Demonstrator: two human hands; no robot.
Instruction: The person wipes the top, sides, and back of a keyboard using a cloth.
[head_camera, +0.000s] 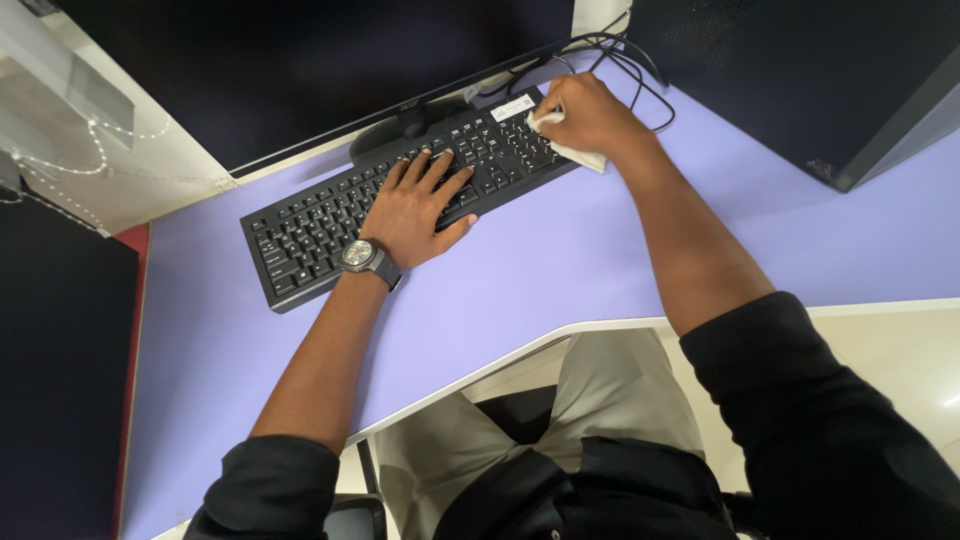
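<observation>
A black keyboard (310, 225) lies at an angle on the lilac desk (560, 260). My left hand (415, 210), with a wristwatch (362, 257) on its wrist, rests flat on the middle of the keys, fingers spread. My right hand (590, 115) is closed around a white cloth (575, 153) and presses it against the keyboard's far right end.
A black monitor (300, 70) on its stand sits just behind the keyboard. A black computer tower (810, 80) stands at the right, with black cables (625, 55) looping beside it. The desk's white curved edge (520, 350) runs above my lap.
</observation>
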